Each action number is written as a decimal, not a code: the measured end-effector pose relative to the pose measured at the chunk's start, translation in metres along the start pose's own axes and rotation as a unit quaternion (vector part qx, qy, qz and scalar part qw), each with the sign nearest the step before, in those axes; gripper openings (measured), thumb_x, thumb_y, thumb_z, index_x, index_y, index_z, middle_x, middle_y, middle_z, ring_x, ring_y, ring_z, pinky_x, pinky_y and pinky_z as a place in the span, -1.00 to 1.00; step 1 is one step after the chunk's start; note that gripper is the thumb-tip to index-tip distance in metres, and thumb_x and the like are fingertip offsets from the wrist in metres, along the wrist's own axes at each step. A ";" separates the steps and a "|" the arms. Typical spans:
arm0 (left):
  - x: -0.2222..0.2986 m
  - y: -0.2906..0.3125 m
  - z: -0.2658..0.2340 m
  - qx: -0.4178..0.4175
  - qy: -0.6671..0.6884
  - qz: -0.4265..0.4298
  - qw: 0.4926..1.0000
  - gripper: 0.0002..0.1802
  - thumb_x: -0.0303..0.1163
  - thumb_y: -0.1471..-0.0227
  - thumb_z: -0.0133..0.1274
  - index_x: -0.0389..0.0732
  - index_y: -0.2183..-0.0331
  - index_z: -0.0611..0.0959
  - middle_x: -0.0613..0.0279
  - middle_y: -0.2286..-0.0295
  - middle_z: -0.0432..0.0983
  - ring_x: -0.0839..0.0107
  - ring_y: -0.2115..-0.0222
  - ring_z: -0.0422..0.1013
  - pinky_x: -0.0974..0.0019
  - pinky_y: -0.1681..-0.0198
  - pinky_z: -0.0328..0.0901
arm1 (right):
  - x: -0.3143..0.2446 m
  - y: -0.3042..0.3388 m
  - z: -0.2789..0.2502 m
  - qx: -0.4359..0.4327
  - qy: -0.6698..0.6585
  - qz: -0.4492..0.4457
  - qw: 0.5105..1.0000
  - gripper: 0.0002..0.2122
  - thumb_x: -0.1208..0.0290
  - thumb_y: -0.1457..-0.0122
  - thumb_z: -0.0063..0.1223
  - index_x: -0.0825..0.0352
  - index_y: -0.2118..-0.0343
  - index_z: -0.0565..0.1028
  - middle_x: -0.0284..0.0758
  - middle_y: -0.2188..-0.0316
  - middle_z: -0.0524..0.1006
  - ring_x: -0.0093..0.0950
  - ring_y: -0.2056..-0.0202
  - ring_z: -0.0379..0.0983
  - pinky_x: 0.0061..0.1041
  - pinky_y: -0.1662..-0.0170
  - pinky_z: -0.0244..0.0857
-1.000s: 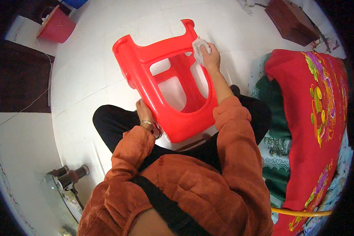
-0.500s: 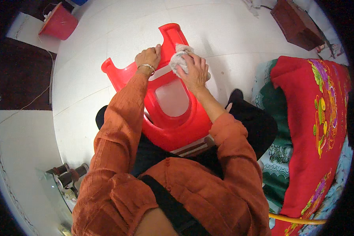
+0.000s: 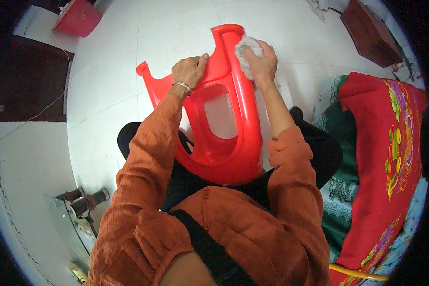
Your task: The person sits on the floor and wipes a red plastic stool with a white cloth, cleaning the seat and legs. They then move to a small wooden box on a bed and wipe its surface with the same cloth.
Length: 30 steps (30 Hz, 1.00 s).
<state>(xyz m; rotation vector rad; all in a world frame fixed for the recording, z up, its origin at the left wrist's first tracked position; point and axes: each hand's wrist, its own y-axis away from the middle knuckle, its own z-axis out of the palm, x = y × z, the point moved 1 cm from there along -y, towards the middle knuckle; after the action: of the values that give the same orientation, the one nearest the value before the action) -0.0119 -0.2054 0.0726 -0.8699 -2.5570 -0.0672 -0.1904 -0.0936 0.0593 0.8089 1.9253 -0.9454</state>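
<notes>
Red plastic, glossy and apparently moulded in one piece, forms the stool (image 3: 245,117), which lies tipped between the person's black-trousered knees (image 3: 326,150), legs pointing away. From the left, we see a slim, flared leg end (image 3: 143,70), which we would expect to flex a little. Next, the left hand (image 3: 188,71) is curled over the crosspiece (image 3: 161,87) between the legs; we judge that a sound hold, since the edge looks thin enough to wrap. Rightward, the rounded opening offers another rim to hook. The smooth right leg (image 3: 232,44) looks slippery, though the stool should be light, fairly stiff and hard to break. Against that leg, the right hand (image 3: 263,61) pinches a bunched whitish cloth (image 3: 245,51), soft and squashable.
</notes>
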 end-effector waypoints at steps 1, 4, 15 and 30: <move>0.005 0.001 -0.001 -0.005 0.000 0.004 1.000 -0.36 0.15 -0.08 -0.29 -0.14 0.53 0.67 0.04 0.64 0.50 0.08 0.53 0.44 0.07 0.40 0.28 | -0.009 0.004 0.001 -0.032 0.072 -0.078 0.994 -0.63 0.19 0.12 0.16 0.15 0.19 0.53 -0.26 0.19 0.42 -0.25 0.17 0.36 -0.32 0.11 0.28; 0.009 0.005 0.000 -0.005 0.016 0.021 1.000 -0.37 0.15 -0.08 -0.28 -0.13 0.53 0.68 0.05 0.65 0.50 0.09 0.54 0.44 0.07 0.42 0.27 | -0.037 0.022 -0.009 -0.094 0.182 -0.194 0.959 -0.68 0.22 0.08 0.14 0.12 0.20 0.54 -0.35 0.03 0.30 -0.21 0.02 0.16 -0.19 0.03 0.14; 0.000 0.016 -0.007 0.038 0.042 0.037 0.998 -0.38 0.14 -0.07 -0.25 -0.15 0.58 0.67 0.05 0.70 0.47 0.08 0.60 0.42 0.07 0.47 0.27 | -0.035 0.047 -0.018 -0.149 0.184 -0.207 0.949 -0.72 0.39 0.14 0.17 0.11 0.27 0.56 -0.39 0.08 0.34 -0.26 0.05 0.20 -0.22 0.10 0.15; 0.002 0.017 0.000 0.012 0.040 0.054 0.998 -0.36 0.15 -0.08 -0.27 -0.15 0.55 0.67 0.03 0.71 0.45 0.04 0.58 0.42 0.06 0.46 0.26 | -0.071 -0.012 0.012 -0.218 0.373 -0.114 0.895 -0.69 0.39 0.01 0.05 0.00 0.14 0.53 -0.30 0.07 0.32 -0.26 0.04 0.23 -0.21 0.03 0.19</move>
<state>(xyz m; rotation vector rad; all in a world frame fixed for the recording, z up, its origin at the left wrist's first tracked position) -0.0030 -0.1905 0.0713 -0.9746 -2.4283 -0.0368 -0.1630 -0.1226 0.1204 0.7367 2.8107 -0.2826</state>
